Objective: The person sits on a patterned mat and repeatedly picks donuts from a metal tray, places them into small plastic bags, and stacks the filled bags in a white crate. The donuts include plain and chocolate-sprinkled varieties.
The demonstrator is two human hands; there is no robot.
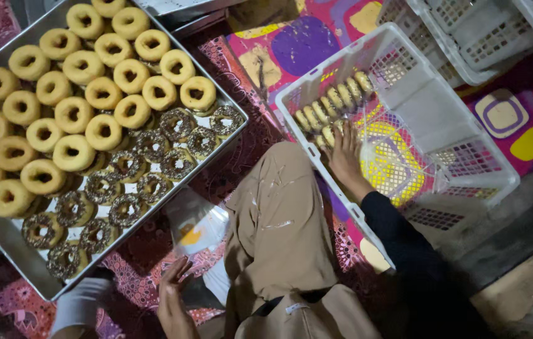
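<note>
Fingers (340, 133) of the right hand (346, 158) are spread flat and pressed down on the near end of a row of wrapped doughnuts (332, 103) standing on edge inside the white plastic crate (467, 188) at the right. The left hand (172, 295), low near the person's knee, holds a clear plastic bag (196, 225) between thumb and fingertips, the other fingers loosely curled. On the left a big metal tray (3, 242) carries plain ring doughnuts (84, 94) on its far side and sprinkle-coated doughnuts (147, 176) along its near edge. Those rings look light, soft and easily dented (the coated ones probably sticky, shedding topping when rubbed), so a gentle hold around the outer rim seems safest. The packed row likely shifts as a block if pushed from its end. A patterned mat (316, 37) lies underneath.
</note>
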